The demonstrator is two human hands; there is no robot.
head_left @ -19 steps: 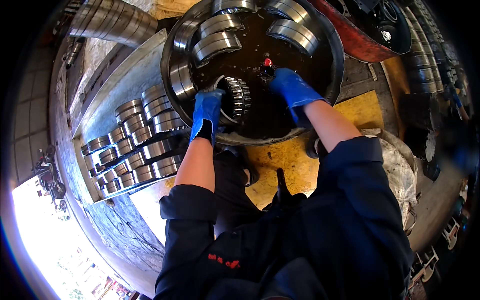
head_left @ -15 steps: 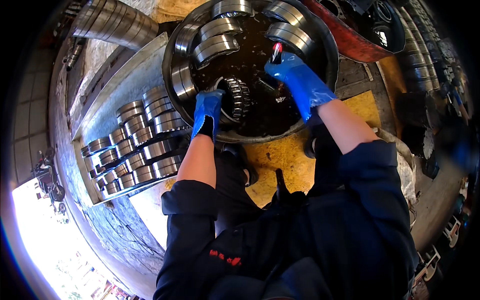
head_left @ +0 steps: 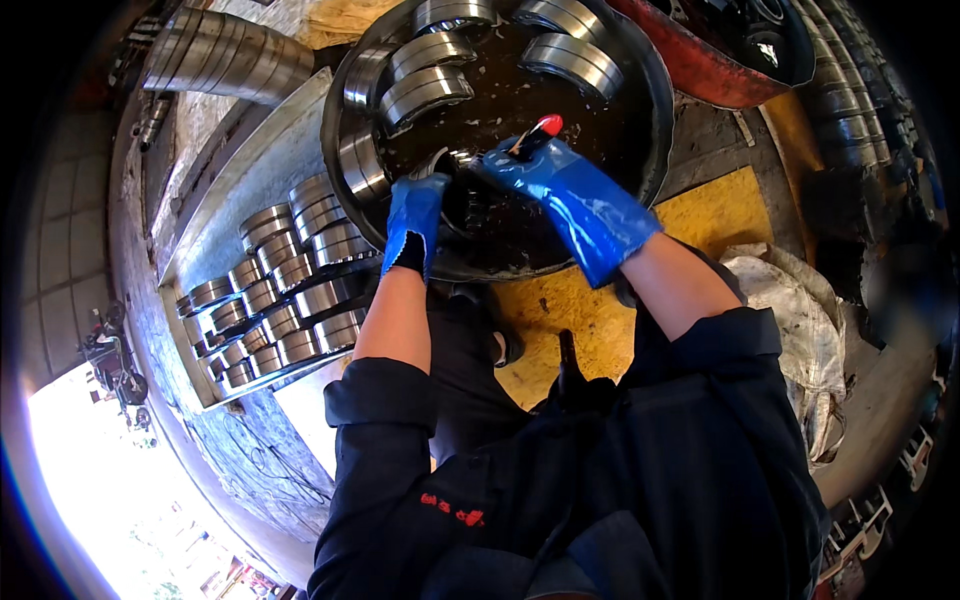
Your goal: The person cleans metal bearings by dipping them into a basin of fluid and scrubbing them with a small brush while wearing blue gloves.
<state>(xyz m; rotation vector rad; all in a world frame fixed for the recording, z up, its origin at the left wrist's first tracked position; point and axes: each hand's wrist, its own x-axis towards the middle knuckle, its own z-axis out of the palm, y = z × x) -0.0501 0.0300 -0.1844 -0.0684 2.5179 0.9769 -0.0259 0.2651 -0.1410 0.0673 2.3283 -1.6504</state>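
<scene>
A large round basin [head_left: 663, 110] of dark liquid lies in front of me. My left hand [head_left: 415, 208], in a blue rubber glove, is closed on the near left side of a roller bearing [head_left: 441, 163] in the basin. My right hand [head_left: 535, 172], in the same kind of glove, is closed round a dark-handled tool with a red end [head_left: 550, 125] and reaches over the bearing. The tool's working end and most of the bearing are hidden by my gloves. Several shiny bearing rings [head_left: 427, 97] stand along the basin's far and left sides.
At the left, a metal tray [head_left: 215, 225] holds rows of steel bearing rings [head_left: 297, 345]. A stack of larger rings [head_left: 230, 55] lies behind it. At the far right is a red container [head_left: 690, 60] with dark parts. A whitish sack [head_left: 790, 330] lies by my right arm.
My right hand has moved left and nearer with the red-ended tool, from the basin's right side to the bearing. My left hand stays on the bearing, whose rollers are now mostly covered.
</scene>
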